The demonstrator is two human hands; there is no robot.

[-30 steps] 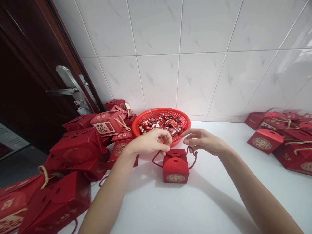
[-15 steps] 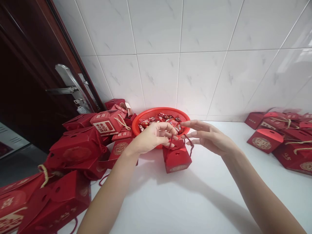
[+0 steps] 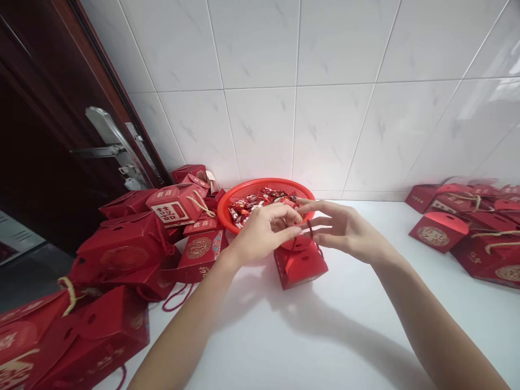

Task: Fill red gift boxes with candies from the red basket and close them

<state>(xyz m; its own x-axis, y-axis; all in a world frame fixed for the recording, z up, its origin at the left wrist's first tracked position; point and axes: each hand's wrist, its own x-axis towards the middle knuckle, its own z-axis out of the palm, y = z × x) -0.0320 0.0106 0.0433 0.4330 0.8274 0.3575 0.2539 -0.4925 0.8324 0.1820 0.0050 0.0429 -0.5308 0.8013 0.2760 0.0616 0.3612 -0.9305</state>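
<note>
A small red box (image 3: 304,266) with a dark red cord sits at the centre of the white table, slightly turned. My left hand (image 3: 270,230) is over its left side, thumb and fingers pinched at the cord near the box's top. At the upper right of the box, my right hand (image 3: 341,225) has its fingers apart, with a loop of the cord (image 3: 310,229) beside the fingertips; whether it grips the cord is unclear. Behind both hands stands a red plastic basket (image 3: 266,183) holding wrapped sweets (image 3: 246,207).
Many red boxes (image 3: 122,246) are piled at the left, some with rope handles. More red boxes (image 3: 439,232) stand at the right near the tiled wall (image 3: 260,130). A dark door with a metal handle (image 3: 101,151) is at the far left.
The box has turned a little and shifted slightly right. My hands have come closer together, and the cord loop now stands upright between them. The view has shifted slightly.
</note>
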